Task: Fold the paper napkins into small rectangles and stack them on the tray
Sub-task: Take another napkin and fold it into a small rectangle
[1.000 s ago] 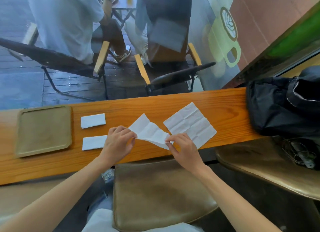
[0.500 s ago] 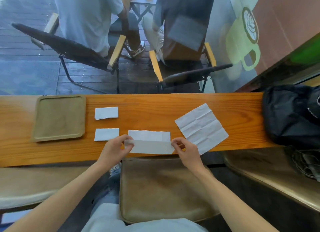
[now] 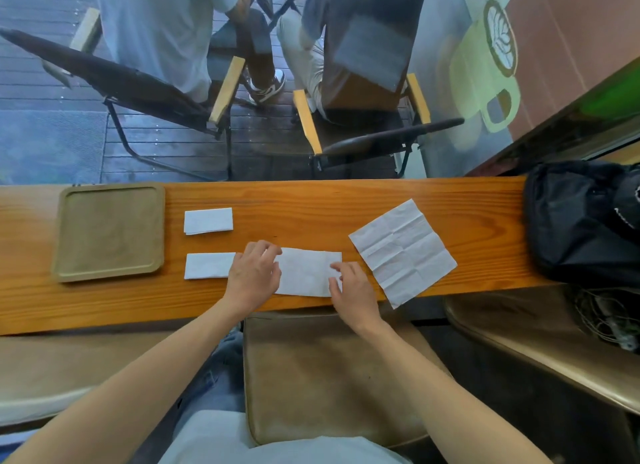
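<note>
The half-folded napkin [image 3: 304,271] now lies flat on the bench [image 3: 311,207]; both hands [image 3: 252,273] [image 3: 353,287] press its ends, fingers spread; thin, limp paper, best pinched at corners.

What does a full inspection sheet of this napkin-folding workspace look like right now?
Surface: long orange-brown wooden counter, bare between items.
Job's things: square tan tray at far left, holding nothing; two small folded white napkin rectangles beside it; half-folded white napkin under both hands; unfolded creased white napkin to its right, overhanging the near edge.
Clutter: black fabric bag at right end.
Grippers: left hand and right hand press the half-folded napkin's ends.
Cables: tangled thin wires on the right stool.
Surroundings: window; two people seated in chairs outside.
</note>
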